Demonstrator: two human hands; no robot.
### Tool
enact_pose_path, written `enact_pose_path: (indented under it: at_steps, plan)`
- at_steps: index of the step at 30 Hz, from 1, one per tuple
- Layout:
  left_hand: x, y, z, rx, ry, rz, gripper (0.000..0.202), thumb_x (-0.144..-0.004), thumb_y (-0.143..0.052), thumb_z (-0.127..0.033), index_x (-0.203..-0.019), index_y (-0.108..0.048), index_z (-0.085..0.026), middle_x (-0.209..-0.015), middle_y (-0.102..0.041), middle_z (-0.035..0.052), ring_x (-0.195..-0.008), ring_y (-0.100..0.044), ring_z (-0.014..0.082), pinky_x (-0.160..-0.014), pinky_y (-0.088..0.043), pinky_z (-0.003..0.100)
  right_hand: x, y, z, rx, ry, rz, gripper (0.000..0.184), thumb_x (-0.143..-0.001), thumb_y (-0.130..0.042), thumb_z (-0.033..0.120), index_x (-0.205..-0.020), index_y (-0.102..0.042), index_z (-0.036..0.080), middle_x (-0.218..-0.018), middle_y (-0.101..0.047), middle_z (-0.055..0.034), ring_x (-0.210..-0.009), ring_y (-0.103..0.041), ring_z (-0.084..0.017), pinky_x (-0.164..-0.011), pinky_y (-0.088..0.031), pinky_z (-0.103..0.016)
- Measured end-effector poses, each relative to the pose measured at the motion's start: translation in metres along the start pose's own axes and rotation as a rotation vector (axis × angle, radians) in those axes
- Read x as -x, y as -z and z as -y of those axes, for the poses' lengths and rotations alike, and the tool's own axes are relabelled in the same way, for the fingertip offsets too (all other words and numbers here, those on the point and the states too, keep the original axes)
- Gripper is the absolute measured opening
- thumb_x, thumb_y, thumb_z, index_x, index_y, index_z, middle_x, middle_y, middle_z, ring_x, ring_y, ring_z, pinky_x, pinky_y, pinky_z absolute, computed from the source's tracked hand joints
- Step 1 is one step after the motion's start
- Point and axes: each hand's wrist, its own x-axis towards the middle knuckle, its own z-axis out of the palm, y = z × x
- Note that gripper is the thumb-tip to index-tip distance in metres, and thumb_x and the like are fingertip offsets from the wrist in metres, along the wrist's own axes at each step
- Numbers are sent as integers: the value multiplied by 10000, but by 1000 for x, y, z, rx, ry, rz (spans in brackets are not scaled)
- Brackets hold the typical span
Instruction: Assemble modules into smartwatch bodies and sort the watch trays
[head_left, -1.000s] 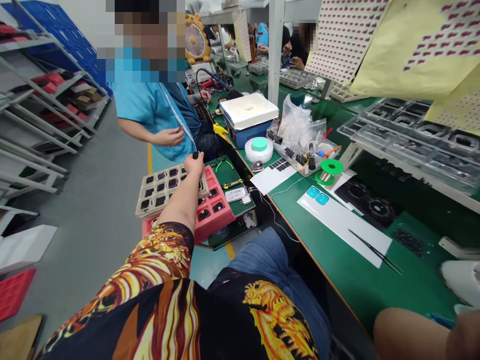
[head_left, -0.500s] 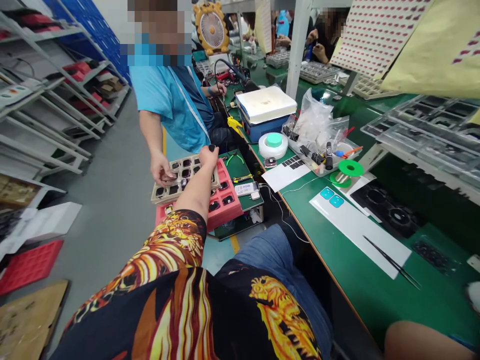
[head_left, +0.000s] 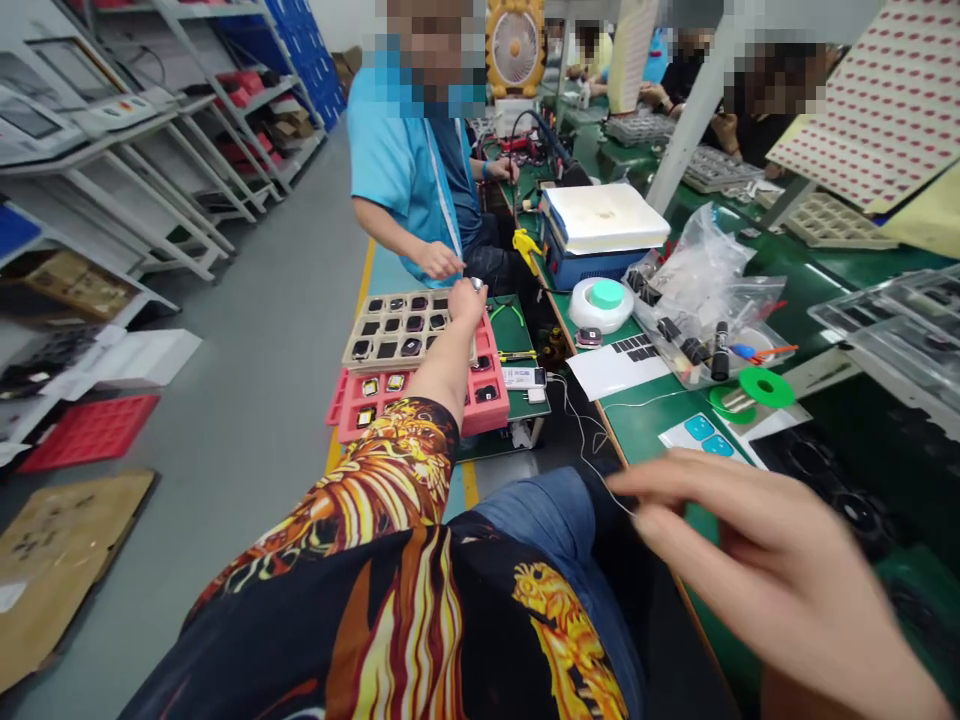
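My left arm reaches out over a beige compartment tray (head_left: 390, 331) of small dark parts, which lies on a red tray (head_left: 351, 398). My left hand (head_left: 466, 303) is closed at the tray's far right corner and pinches a small shiny part (head_left: 476, 285) at its fingertips. A co-worker in a blue shirt sits behind the trays, and that person's hand (head_left: 439, 262) hovers close to mine. My right hand (head_left: 757, 560) hangs blurred in the foreground over the green bench edge, fingers stretched out and holding nothing.
On the green bench (head_left: 645, 425) lie a white sheet (head_left: 616, 366), a green wire spool (head_left: 761, 387), a tape roll (head_left: 604, 302), a bin of bagged parts (head_left: 697, 300) and a blue hot plate (head_left: 600, 232). Metal shelving (head_left: 135, 150) lines the aisle on the left. More people work further back.
The view has swung left and down. My right hand has come up into view with fingers spread. The co-worker's hand left the beige tray and rose toward my left hand.
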Motion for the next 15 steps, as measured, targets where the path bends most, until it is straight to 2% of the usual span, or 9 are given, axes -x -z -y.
enact_pose_path:
  at_steps: [2,4,8,11,15]
  plan:
    - [-1,-1,0,10,3,-7,498,-1101,-623,-479,-1376,-719,-75,-1421,-685,330,-1360,-660,449,-1166,-482,504,-32,-28,-23,12,-44,102,180,-1141,-619,318,-1199,-789,313,-1095,-837,-23,-968,-805,-220,-817,-631,-334]
    - [-2,-1,0,22,8,-14,507,-1103,-622,-488,-1373,-722,-70,-1418,-686,336,-1361,-660,454,-1167,-482,509,-52,-63,-51,112,-96,183,202,-1130,-610,301,-1214,-789,261,-1139,-842,-44,-1025,-810,-237,-886,-610,-342]
    - [-5,-2,1,50,28,-24,529,-1106,-615,-504,-1358,-728,-53,-1410,-680,358,-1363,-655,480,-1177,-476,544,-58,-121,-101,425,-210,461,211,-1118,-595,274,-1105,-792,200,-1103,-826,-99,-1053,-807,-287,-871,-554,-343]
    - [-7,-3,3,73,47,-39,551,-1114,-601,-509,-1366,-718,-34,-1401,-675,370,-1364,-651,488,-1180,-476,557,-49,-144,-122,525,-199,595,218,-1115,-589,278,-1053,-778,187,-1073,-811,-113,-1033,-806,-288,-858,-528,-335]
    - [-10,-3,4,87,60,-58,560,-1116,-593,-540,-1385,-719,-64,-1404,-684,341,-1363,-651,470,-1190,-482,550,-42,-152,-136,541,-214,674,205,-1099,-612,286,-1104,-785,175,-1105,-813,-134,-1061,-807,-305,-876,-524,-341]
